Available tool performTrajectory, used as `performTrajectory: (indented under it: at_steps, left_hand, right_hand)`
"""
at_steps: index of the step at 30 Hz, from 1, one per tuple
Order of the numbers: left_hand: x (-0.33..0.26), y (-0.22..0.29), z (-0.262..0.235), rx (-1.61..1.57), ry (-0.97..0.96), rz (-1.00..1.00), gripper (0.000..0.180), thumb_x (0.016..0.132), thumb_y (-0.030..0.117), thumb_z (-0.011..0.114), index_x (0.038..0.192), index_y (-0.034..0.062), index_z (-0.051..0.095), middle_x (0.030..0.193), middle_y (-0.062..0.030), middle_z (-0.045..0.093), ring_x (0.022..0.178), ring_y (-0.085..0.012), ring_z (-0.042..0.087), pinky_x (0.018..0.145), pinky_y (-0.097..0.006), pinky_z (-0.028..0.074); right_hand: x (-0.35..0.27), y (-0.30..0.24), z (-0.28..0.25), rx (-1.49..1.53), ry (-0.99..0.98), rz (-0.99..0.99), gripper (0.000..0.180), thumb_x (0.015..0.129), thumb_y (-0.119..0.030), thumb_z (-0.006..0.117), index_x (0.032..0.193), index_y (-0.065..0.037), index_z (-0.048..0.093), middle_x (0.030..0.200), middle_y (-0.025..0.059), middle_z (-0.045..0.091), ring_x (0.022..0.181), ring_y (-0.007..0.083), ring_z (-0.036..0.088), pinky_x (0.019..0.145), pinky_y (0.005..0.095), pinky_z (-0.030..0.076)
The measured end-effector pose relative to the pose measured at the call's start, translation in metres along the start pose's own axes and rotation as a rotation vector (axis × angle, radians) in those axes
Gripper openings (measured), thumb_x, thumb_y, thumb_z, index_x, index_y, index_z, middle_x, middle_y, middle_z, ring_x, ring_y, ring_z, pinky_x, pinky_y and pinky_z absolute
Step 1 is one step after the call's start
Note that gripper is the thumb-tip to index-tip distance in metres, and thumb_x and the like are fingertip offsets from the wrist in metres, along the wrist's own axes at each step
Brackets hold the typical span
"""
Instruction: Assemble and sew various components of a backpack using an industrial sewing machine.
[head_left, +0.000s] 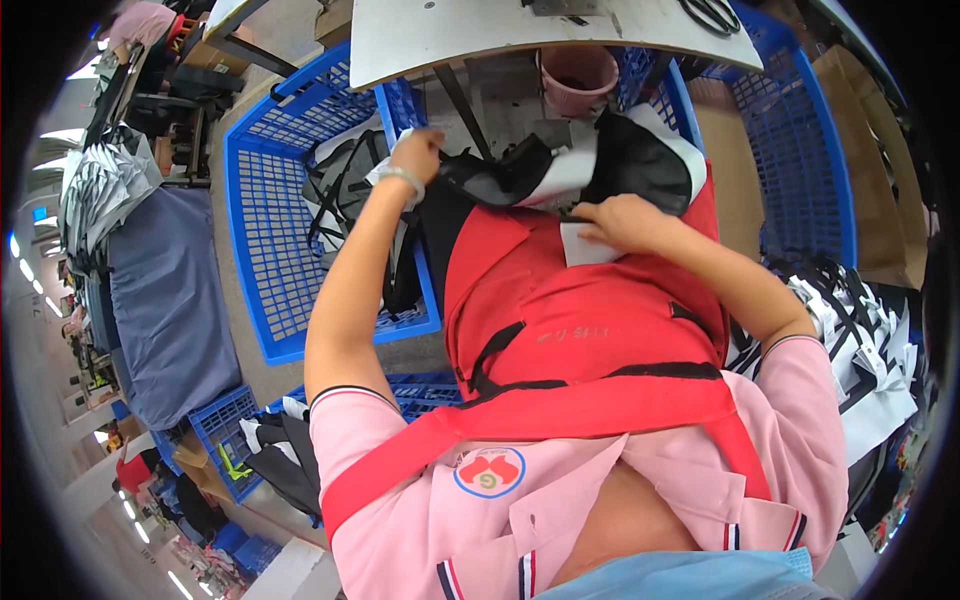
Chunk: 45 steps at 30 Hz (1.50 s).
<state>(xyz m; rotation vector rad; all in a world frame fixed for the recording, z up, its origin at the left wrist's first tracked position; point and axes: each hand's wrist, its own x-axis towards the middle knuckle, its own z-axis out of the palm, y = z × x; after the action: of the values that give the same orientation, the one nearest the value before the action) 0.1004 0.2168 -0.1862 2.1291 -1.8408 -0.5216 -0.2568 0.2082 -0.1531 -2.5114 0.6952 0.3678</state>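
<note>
A sewn piece of black mesh and white fabric (640,165) lies across my lap, over the red apron (590,300). My right hand (622,222) is closed on its near edge, with a white flap (590,245) hanging just below the fingers. My left hand (415,158) is raised at the left end of the black fabric, above the rim of a blue crate. Its fingers are curled together, and what they hold, if anything, is hidden. A pale band (404,183) circles the left wrist.
A blue crate (275,230) with grey and black pieces stands at my left; another blue crate (805,150) is at right. Ahead is a white table (540,30) with scissors (712,14). Under it sits a pink bucket (578,80). White and black pieces (865,340) are piled right.
</note>
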Motion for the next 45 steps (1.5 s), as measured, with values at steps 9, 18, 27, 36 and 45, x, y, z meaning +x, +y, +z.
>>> performTrajectory:
  at_steps: [9,18,27,36,45]
  left_hand:
    - [-0.007,-0.008,-0.012,0.484,-0.387,0.068,0.037,0.077,0.013,0.056,0.111,0.0105,0.068,0.105,-0.0182,0.066,0.103,-0.0325,0.062,0.094,-0.042,0.044]
    - [-0.049,-0.030,-0.016,-0.201,-0.715,-0.178,0.036,0.075,0.036,0.075,0.089,0.0037,0.071,0.076,-0.0088,0.067,0.070,-0.0162,0.061,0.069,-0.031,0.048]
    - [-0.103,0.035,-0.152,0.392,-0.005,0.137,0.021,0.078,0.016,0.060,0.094,0.0123,0.073,0.085,-0.0101,0.066,0.079,-0.0296,0.065,0.072,-0.040,0.051]
    - [-0.147,0.053,-0.259,0.436,0.473,-0.072,0.018,0.085,0.018,0.061,0.099,0.0128,0.071,0.090,-0.0123,0.068,0.082,-0.0301,0.065,0.070,-0.037,0.050]
    - [-0.216,0.093,-0.379,-0.121,0.967,-0.051,0.017,0.087,0.009,0.067,0.103,0.0028,0.069,0.092,-0.0034,0.067,0.083,-0.0076,0.060,0.073,-0.019,0.047]
  right_hand:
    - [0.003,-0.004,-0.012,0.049,0.027,0.011,0.030,0.089,-0.030,0.055,0.102,-0.003,0.058,0.084,0.0204,0.065,0.081,0.0383,0.063,0.071,0.0463,0.049]
    - [-0.005,0.006,-0.021,0.125,0.075,0.022,0.028,0.088,-0.029,0.055,0.098,-0.004,0.060,0.092,0.0200,0.065,0.089,0.0386,0.061,0.076,0.0463,0.047]
    - [-0.020,0.023,-0.037,0.186,0.181,-0.029,0.029,0.088,-0.028,0.057,0.098,-0.001,0.058,0.093,0.0226,0.063,0.090,0.0407,0.059,0.076,0.0473,0.046]
    - [-0.033,0.027,-0.080,0.236,0.329,0.000,0.028,0.088,-0.025,0.059,0.102,-0.001,0.059,0.092,0.0247,0.062,0.090,0.0419,0.058,0.076,0.0465,0.045]
    - [-0.055,0.003,-0.141,0.296,0.408,-0.089,0.024,0.088,-0.021,0.059,0.097,0.001,0.057,0.086,0.0224,0.060,0.085,0.0421,0.055,0.072,0.0432,0.045]
